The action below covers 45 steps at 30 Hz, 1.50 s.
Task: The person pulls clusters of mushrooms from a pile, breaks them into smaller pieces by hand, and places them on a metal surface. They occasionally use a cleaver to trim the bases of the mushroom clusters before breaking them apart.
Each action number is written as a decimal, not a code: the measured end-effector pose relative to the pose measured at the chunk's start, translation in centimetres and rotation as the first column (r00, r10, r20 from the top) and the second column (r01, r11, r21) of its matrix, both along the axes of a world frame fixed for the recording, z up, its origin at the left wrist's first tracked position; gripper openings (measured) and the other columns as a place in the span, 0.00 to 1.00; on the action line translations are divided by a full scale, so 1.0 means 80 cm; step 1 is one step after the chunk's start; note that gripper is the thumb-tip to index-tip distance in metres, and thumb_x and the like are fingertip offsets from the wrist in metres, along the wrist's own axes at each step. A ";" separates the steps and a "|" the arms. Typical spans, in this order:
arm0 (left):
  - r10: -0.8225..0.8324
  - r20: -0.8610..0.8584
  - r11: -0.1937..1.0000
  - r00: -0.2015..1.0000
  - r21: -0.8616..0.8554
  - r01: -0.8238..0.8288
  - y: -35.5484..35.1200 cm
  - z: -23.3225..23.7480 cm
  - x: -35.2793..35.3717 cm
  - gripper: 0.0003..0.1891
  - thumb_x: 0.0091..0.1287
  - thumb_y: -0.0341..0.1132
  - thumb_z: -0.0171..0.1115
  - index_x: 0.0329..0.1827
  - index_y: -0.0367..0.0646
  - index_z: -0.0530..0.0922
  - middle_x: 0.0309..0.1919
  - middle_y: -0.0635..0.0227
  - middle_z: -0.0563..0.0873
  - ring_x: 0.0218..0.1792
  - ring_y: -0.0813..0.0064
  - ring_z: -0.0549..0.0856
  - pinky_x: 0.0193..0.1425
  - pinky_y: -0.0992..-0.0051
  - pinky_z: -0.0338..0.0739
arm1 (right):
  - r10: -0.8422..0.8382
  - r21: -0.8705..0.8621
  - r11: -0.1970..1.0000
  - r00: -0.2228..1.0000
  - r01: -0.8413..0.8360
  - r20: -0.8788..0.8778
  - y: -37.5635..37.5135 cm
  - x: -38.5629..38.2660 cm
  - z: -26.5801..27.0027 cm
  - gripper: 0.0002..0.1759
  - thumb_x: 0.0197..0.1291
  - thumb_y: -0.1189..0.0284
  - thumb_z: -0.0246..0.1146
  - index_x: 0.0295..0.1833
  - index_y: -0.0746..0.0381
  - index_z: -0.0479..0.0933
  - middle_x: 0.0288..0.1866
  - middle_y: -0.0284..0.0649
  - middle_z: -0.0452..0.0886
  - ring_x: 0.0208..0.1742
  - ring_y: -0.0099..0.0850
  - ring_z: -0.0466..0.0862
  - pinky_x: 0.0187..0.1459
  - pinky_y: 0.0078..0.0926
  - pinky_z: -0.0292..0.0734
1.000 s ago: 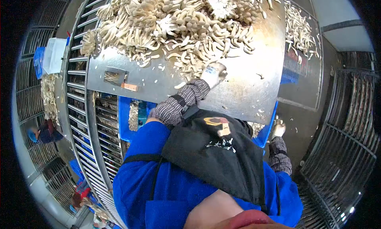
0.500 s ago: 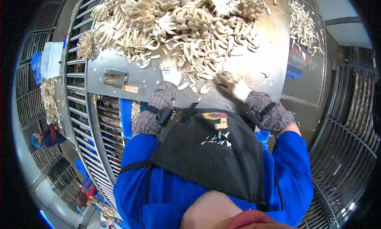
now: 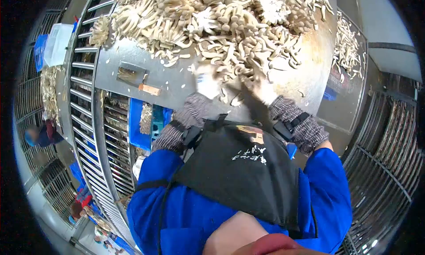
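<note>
Both your left hand [image 3: 206, 81] and your right hand [image 3: 263, 90] were at the near edge of the mushroom pile [image 3: 234, 38], apart. Fingers blurred; couldn't tell whether you gripped any.

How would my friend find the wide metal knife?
Find the grey metal table, then its cream mushroom heap. At the table's left end, near silver bars, lies the knife. Its short orange wooden handle stands out among pale mushroom scraps.

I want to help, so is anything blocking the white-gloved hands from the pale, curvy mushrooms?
No, nothing visible: the white-gloved left hand and white-gloved right hand are at the near edge of the pale mushroom pile.
</note>
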<state>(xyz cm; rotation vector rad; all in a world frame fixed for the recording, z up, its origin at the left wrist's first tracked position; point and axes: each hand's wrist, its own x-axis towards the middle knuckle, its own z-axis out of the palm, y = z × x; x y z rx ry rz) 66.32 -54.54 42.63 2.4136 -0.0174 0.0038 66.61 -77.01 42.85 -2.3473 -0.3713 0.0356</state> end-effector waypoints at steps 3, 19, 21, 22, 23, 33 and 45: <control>-0.134 -0.102 0.979 0.986 0.141 0.147 -0.065 -0.025 -0.013 0.19 0.53 0.35 0.65 0.48 0.39 0.78 0.44 0.50 0.82 0.47 0.54 0.81 0.53 0.60 0.77 | -0.039 0.154 0.979 0.859 0.136 -0.510 0.042 0.000 0.018 0.30 0.68 0.50 0.51 0.65 0.62 0.70 0.59 0.52 0.77 0.56 0.46 0.79 0.59 0.37 0.72; -0.018 0.161 0.955 0.987 0.295 -0.031 0.081 -0.103 0.027 0.23 0.62 0.39 0.62 0.61 0.46 0.74 0.56 0.46 0.77 0.55 0.49 0.78 0.56 0.57 0.74 | -0.887 0.069 0.299 0.304 0.952 -0.348 -0.362 -0.322 -0.054 0.15 0.63 0.71 0.60 0.52 0.67 0.78 0.30 0.32 0.79 0.24 0.21 0.72 0.25 0.19 0.66; 0.104 0.181 0.988 0.978 0.093 -0.122 0.056 -0.088 0.043 0.19 0.66 0.39 0.59 0.59 0.45 0.75 0.53 0.48 0.80 0.52 0.49 0.80 0.54 0.58 0.75 | -0.877 -0.141 0.303 0.218 0.943 -0.429 -0.397 -0.361 -0.070 0.14 0.62 0.70 0.62 0.50 0.67 0.80 0.29 0.36 0.80 0.22 0.23 0.75 0.25 0.19 0.70; 0.234 0.170 0.970 0.957 -0.109 -0.218 0.050 -0.079 0.049 0.15 0.70 0.39 0.56 0.56 0.43 0.76 0.49 0.50 0.82 0.50 0.50 0.81 0.53 0.59 0.76 | -0.877 -0.139 0.297 0.212 0.945 -0.430 -0.397 -0.359 -0.065 0.14 0.62 0.70 0.62 0.50 0.67 0.80 0.29 0.36 0.80 0.22 0.23 0.75 0.25 0.19 0.70; 0.302 0.091 0.953 0.949 -0.038 -0.300 0.052 -0.067 0.054 0.16 0.72 0.42 0.54 0.55 0.42 0.76 0.46 0.50 0.84 0.47 0.48 0.83 0.51 0.57 0.77 | -0.897 -0.367 0.401 0.280 0.839 -0.342 -0.399 -0.353 -0.059 0.18 0.63 0.65 0.59 0.52 0.67 0.79 0.38 0.44 0.80 0.36 0.32 0.74 0.38 0.28 0.69; 0.007 -0.283 0.841 0.959 0.521 0.147 0.007 -0.034 0.058 0.16 0.60 0.44 0.60 0.39 0.39 0.84 0.33 0.51 0.87 0.38 0.55 0.87 0.44 0.60 0.81 | -0.284 -0.157 0.954 0.936 0.255 -0.207 -0.140 -0.104 0.015 0.20 0.63 0.61 0.60 0.58 0.58 0.72 0.45 0.51 0.80 0.44 0.48 0.82 0.46 0.43 0.77; 0.037 -0.386 0.842 0.922 -0.485 -0.237 -0.034 0.021 0.025 0.19 0.57 0.29 0.62 0.52 0.31 0.75 0.36 0.60 0.85 0.29 0.75 0.82 0.31 0.77 0.78 | -0.260 0.369 0.782 0.801 0.502 -0.538 -0.103 -0.069 -0.029 0.33 0.64 0.69 0.62 0.70 0.68 0.58 0.49 0.52 0.80 0.49 0.38 0.81 0.51 0.31 0.77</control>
